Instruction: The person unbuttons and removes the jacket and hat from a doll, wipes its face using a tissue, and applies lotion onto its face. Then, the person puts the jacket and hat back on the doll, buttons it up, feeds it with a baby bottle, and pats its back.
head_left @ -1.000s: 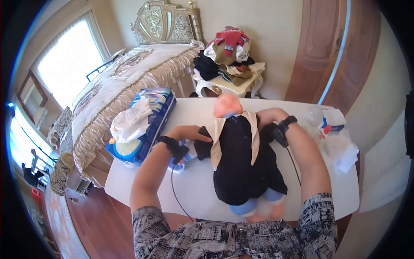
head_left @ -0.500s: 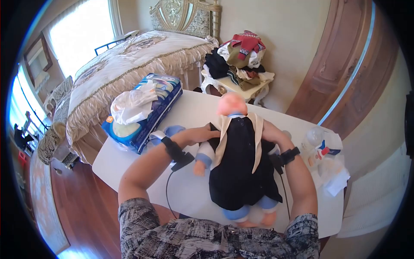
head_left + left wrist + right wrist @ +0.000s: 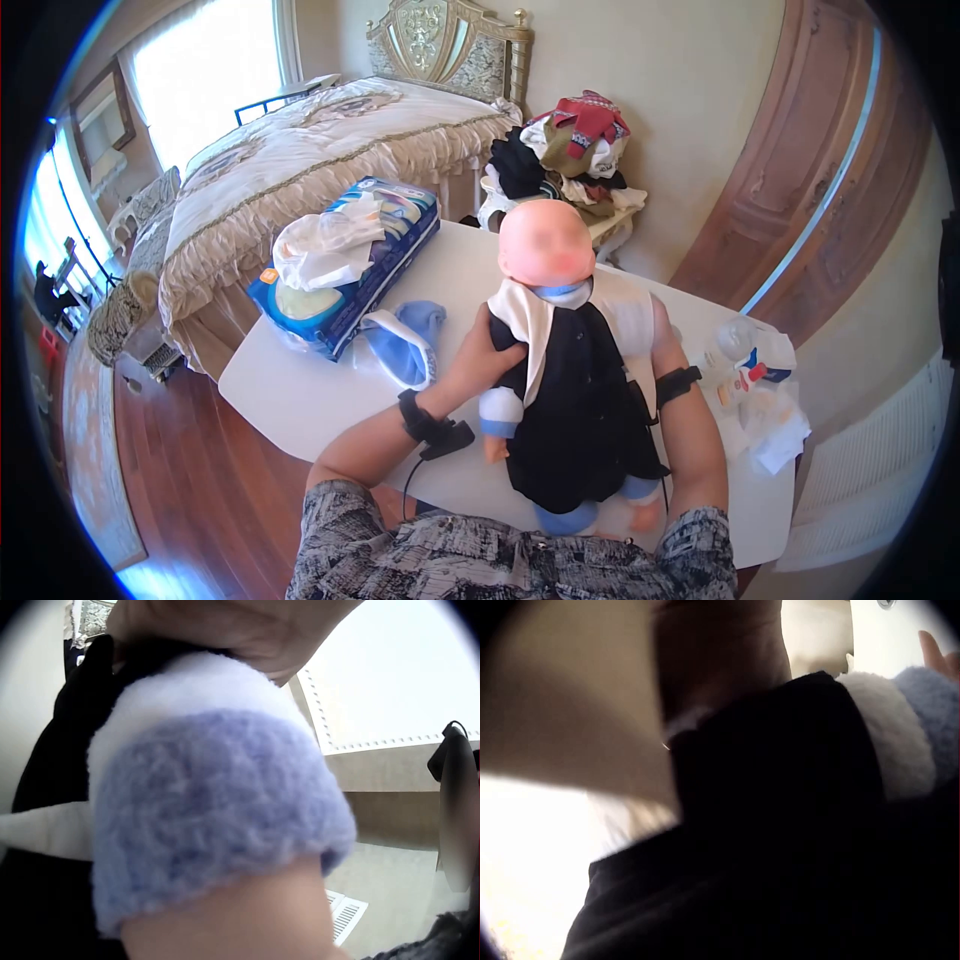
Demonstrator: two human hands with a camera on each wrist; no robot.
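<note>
A baby doll (image 3: pixel 545 240) in a black garment (image 3: pixel 575 400) with a long cream collar (image 3: pixel 535 320) is between my hands, its head and chest raised from the table. My left hand (image 3: pixel 488 358) grips the doll's side at the shoulder, thumb across the black cloth. Below it hangs the doll's arm, with a fluffy white and blue cuff (image 3: pixel 217 802). My right hand (image 3: pixel 720 660) holds the doll's other side by the black sleeve (image 3: pixel 780 742); its fingers are hidden behind the collar panel in the head view. The doll's legs, in blue, point toward me.
On the white table (image 3: pixel 300 390), a blue diaper pack (image 3: pixel 400 235) with wipes stands at left, near a blue and white knitted piece (image 3: pixel 410 340). Bottles (image 3: pixel 740 380) and tissue (image 3: pixel 780 435) lie at right. Behind are piled clothes (image 3: pixel 580 150) and a bed (image 3: pixel 330 140).
The doll's head and chest have come up toward me, and its head looks larger. My left hand has shifted down along its side. The blue and white knitted piece now shows fully.
</note>
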